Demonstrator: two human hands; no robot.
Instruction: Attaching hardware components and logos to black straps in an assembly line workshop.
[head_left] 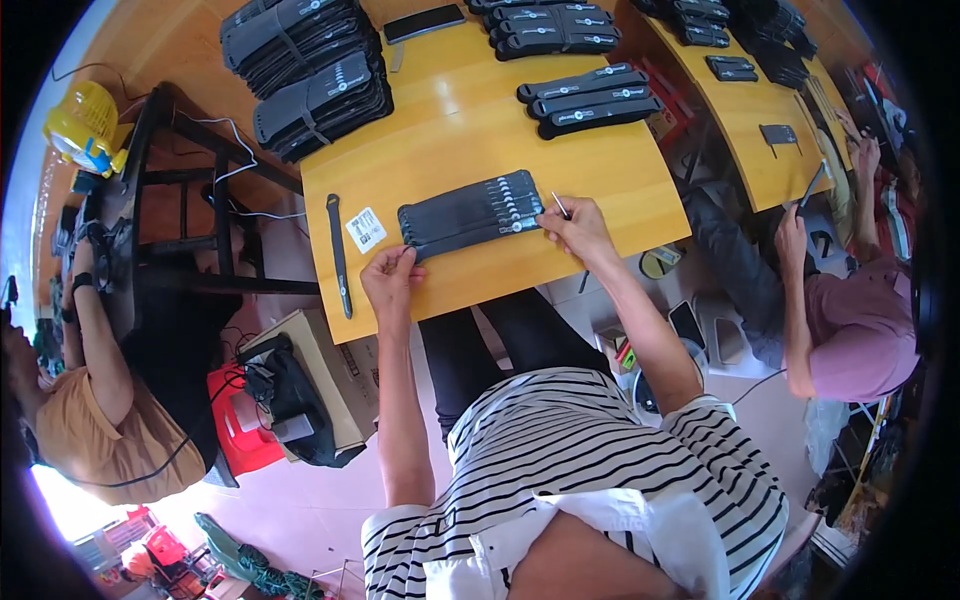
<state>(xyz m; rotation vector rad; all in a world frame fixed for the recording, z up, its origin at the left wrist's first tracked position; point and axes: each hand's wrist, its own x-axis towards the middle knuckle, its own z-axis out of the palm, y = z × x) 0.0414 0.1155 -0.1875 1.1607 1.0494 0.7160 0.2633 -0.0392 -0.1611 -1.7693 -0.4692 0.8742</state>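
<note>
A row of flat black sleeves lies fanned out near the front of the yellow counter. The left hand pinches the row's left end, grip closed on it. The right hand presses the right end and its grip is closed on a thin metal pin.

Both bare forearms stretch forward from the striped sleeves. The left hand pinches with curled fingers; the right hand does likewise.
</note>
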